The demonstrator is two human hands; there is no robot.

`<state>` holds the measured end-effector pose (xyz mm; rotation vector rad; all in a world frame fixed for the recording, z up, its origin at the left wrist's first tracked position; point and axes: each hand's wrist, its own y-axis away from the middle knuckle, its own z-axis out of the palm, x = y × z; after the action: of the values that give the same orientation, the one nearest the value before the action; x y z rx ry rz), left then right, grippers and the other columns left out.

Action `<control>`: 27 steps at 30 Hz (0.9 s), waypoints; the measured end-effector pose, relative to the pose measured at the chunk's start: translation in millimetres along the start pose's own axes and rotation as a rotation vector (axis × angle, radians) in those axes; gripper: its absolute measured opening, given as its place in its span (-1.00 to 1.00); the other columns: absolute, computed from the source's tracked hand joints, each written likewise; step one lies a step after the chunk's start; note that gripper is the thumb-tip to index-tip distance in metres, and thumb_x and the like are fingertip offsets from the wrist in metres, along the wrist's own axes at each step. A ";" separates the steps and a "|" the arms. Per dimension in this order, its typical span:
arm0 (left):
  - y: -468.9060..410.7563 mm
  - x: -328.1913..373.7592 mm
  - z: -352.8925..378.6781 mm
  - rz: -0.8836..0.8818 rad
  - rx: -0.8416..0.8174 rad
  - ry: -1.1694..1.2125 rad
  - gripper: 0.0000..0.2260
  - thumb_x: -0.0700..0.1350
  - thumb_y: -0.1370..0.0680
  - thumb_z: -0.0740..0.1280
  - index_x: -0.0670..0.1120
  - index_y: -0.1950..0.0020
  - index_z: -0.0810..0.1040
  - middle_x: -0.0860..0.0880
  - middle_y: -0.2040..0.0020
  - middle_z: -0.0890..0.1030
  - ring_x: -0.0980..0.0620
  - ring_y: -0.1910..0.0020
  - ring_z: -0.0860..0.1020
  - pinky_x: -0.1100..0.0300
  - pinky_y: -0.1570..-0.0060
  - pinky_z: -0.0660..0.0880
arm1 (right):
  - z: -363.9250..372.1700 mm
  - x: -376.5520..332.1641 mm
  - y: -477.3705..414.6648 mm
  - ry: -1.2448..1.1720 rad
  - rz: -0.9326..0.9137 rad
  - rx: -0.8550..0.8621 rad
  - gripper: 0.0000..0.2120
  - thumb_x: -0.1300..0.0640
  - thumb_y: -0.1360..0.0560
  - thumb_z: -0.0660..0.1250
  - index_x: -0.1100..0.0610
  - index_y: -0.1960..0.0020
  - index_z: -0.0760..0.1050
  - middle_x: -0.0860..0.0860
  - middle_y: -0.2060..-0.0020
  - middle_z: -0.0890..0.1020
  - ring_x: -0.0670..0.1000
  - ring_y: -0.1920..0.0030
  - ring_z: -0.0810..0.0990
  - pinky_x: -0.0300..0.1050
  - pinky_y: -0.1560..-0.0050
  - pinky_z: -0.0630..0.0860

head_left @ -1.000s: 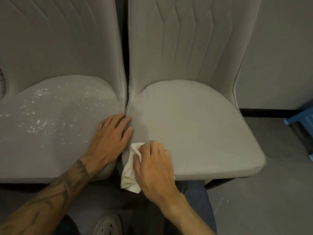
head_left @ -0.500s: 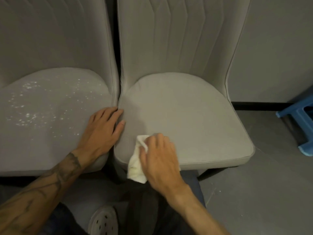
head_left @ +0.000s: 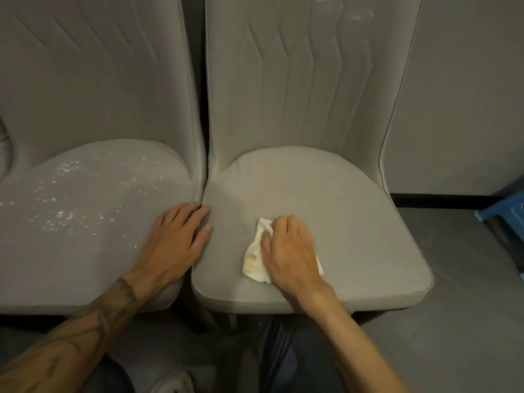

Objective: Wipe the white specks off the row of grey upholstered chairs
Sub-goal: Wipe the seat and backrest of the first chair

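Observation:
Two grey upholstered chairs stand side by side. The left chair's seat (head_left: 85, 245) carries several white specks (head_left: 62, 214) across its middle and back. No specks show on the right chair's seat (head_left: 354, 222). My right hand (head_left: 289, 251) presses a crumpled white cloth (head_left: 255, 259) flat on the front left part of the right seat. Resting flat with fingers spread, my left hand (head_left: 175, 239) lies on the left seat's right edge, its fingertips at the gap between the chairs.
A blue plastic stool (head_left: 504, 208) stands on the grey floor at the right, by the wall. My knees and a white shoe (head_left: 175, 381) sit below the seats' front edges. A third seat's edge (head_left: 4, 154) shows at far left.
My right hand has slid the cloth from the right seat's front left corner up and to the right, further onto the seat. The left hand has stayed put.

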<state>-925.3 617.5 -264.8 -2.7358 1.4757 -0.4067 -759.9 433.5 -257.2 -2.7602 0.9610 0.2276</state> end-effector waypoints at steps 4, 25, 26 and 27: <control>-5.2 9.3 -2.9 -0.039 -0.027 -0.023 -0.43 0.23 -0.65 -0.04 -0.03 -0.50 0.46 -0.05 -0.46 0.48 -0.10 -0.42 0.42 -0.05 -0.42 0.32 | -2.0 32.1 -46.8 0.039 -0.018 -0.009 -0.69 -0.03 -0.64 0.08 0.18 -0.16 0.41 0.19 -0.12 0.49 0.22 -0.13 0.44 0.09 -0.13 0.30; -118.1 2.8 26.6 0.016 0.241 0.001 -0.78 0.10 -0.67 0.09 0.02 -0.06 0.46 -0.01 -0.16 0.43 -0.06 -0.05 0.48 -0.07 -0.07 0.36 | 33.7 104.1 -247.1 0.128 0.180 0.109 -0.62 -0.02 -0.65 0.08 0.28 -0.20 0.41 0.27 -0.20 0.47 0.27 -0.20 0.41 0.14 -0.18 0.29; -117.9 2.9 26.8 0.010 0.244 0.012 -0.78 0.10 -0.67 0.09 0.03 -0.07 0.46 -0.01 -0.16 0.42 -0.06 -0.06 0.48 -0.08 -0.09 0.36 | 32.3 111.6 -244.0 0.088 0.247 0.169 -0.63 -0.01 -0.64 0.13 0.30 -0.18 0.42 0.30 -0.19 0.47 0.30 -0.20 0.42 0.17 -0.16 0.33; -118.3 3.6 26.4 0.003 0.244 0.016 -0.78 0.09 -0.67 0.08 0.03 -0.07 0.46 0.00 -0.17 0.42 -0.07 -0.07 0.48 -0.08 -0.10 0.36 | 31.1 115.5 -241.6 0.048 0.326 0.222 -0.63 0.00 -0.63 0.15 0.32 -0.17 0.42 0.31 -0.19 0.46 0.31 -0.20 0.42 0.19 -0.13 0.37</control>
<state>-820.3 677.4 -274.3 -2.5454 1.3336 -0.5679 -521.3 557.4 -276.5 -2.4098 1.3585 0.0973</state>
